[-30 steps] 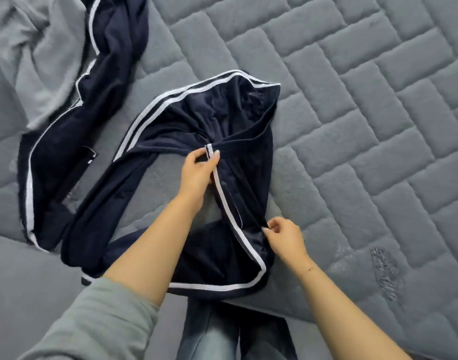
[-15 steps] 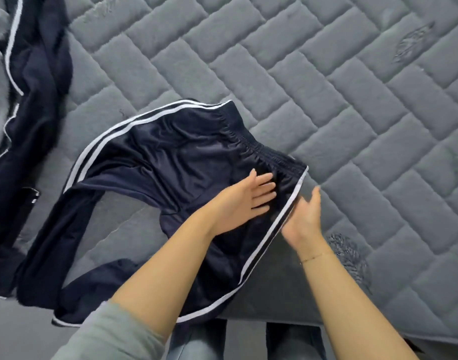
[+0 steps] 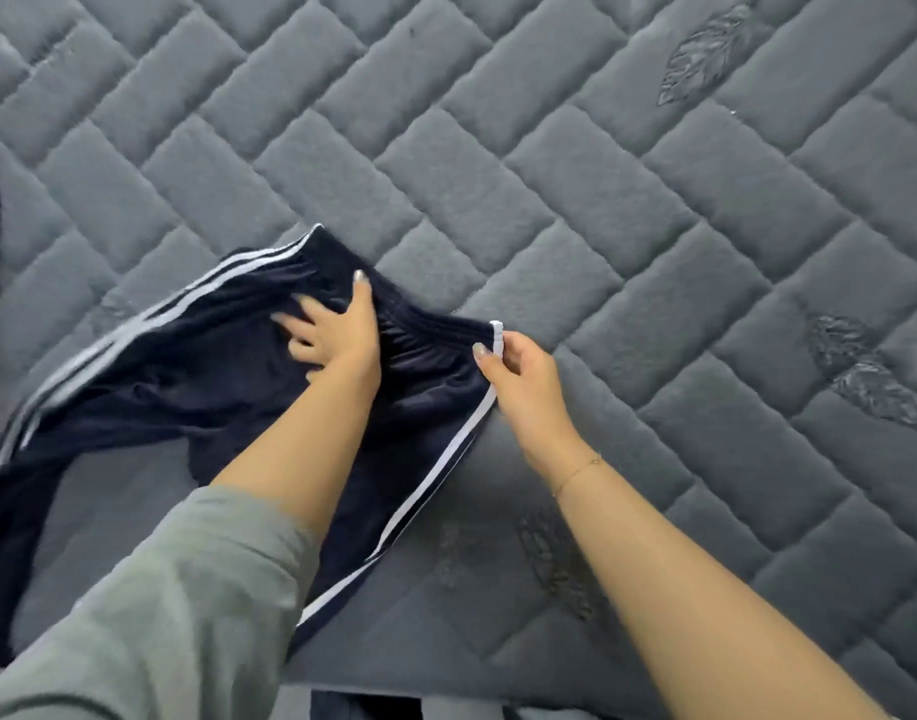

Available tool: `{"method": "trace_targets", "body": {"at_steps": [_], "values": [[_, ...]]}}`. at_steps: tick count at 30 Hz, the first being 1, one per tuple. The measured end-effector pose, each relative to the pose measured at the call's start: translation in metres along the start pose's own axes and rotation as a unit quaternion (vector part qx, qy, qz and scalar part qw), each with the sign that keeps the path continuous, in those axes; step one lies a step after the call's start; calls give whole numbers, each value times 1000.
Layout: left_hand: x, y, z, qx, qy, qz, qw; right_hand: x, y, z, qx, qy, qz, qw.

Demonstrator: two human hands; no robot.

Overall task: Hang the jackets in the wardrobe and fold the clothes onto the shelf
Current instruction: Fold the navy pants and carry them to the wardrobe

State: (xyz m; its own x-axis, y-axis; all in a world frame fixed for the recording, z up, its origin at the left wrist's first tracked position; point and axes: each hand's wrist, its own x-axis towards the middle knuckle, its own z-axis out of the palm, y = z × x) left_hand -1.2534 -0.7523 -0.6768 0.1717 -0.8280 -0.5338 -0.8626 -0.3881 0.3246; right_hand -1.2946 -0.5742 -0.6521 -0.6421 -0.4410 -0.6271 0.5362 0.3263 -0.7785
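navy track pants: now spread flatter on bed; left hand presses flat, right hand pinches waistband corner; folding underway.

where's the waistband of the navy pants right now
In the head view, left of centre on the grey quilt, the waistband runs between left hand and right hand.

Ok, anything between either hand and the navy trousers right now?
Nothing visible. The left hand presses directly on the navy trousers, and the right hand pinches their waistband corner on the quilted bed cover.
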Motion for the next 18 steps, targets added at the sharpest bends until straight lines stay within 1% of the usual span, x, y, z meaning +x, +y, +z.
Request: {"method": "trace_targets", "body": {"at_steps": [2, 4, 6, 7, 9, 10, 11, 12, 13, 15, 16, 18], "values": [[-25, 37, 33, 11, -67, 67, 995, 11, -13, -35, 25, 48, -14, 998], [-53, 79, 63, 0, -130, 102, 986, 28, -30, -75, 58, 81, -27, 995], [-77, 122, 90, -80, -215, 112, 967, 53, -53, -120, 99, 108, -48, 988], [-86, 142, 102, -134, -274, 114, 946, 67, -66, -142, 115, 134, -62, 982], [-102, 174, 118, -193, -407, 133, 883, 96, -87, -188, 159, 196, -76, 965], [-108, 184, 125, -209, -457, 145, 852, 109, -94, -210, 184, 213, -79, 956], [-112, 190, 131, -216, -485, 155, 833, 120, -96, -229, 207, 213, -80, 952], [-116, 192, 137, -211, -491, 170, 828, 126, -95, -244, 226, 201, -76, 950], [-120, 190, 140, -195, -481, 196, 832, 127, -91, -254, 233, 182, -67, 953], [-126, 172, 137, -149, -429, 273, 848, 115, -75, -254, 191, 175, -45, 965], [-127, 155, 132, -131, -400, 314, 851, 105, -64, -248, 163, 192, -39, 967], [-124, 110, 116, -98, -358, 383, 846, 78, -34, -230, 147, 244, -28, 958]]}}
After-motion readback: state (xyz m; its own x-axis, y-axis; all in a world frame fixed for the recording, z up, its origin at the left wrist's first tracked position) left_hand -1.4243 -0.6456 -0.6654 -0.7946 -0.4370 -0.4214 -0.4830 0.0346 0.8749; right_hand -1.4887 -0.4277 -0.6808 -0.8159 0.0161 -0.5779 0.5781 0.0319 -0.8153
